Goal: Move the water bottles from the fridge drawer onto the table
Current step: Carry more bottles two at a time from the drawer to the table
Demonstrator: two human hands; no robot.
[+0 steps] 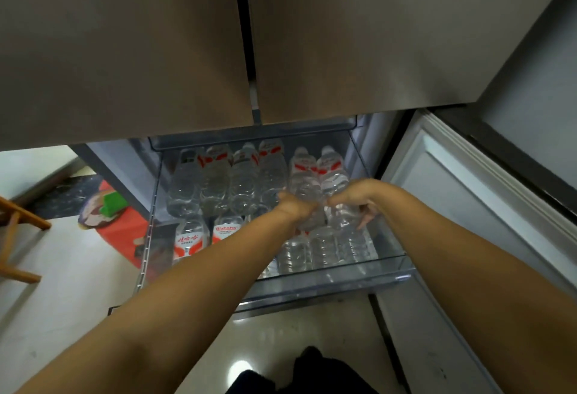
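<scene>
Clear plastic water bottles with red labels fill the pulled-out fridge drawer, lying on their sides in two rows with their long axes running near to far, caps pointing away from the person in the far row. Both hands have reached into the right half of the drawer, where two bottles of the far row lie side by side. The left hand sits on the near end of the left bottle of that pair, fingers curled down around its base, so it appears to grip it. The right hand is on the right bottle of the pair; its thumb and palm wrap the body while the fingertips splay out on the near right side, so the hold looks loose, and how firmly it grips I cannot tell. Each bottle runs straight ahead of the hand holding it, in line with the forearm. Both arms stretch forward and down, nearly parallel, wrists close together above the near row. The likely next move is a lift straight up and back toward the person, clear of the drawer's near wall. Neighbouring bottles touch these two and could roll or shift once they go. No table shows; a wooden chair leg stands at far left.
</scene>
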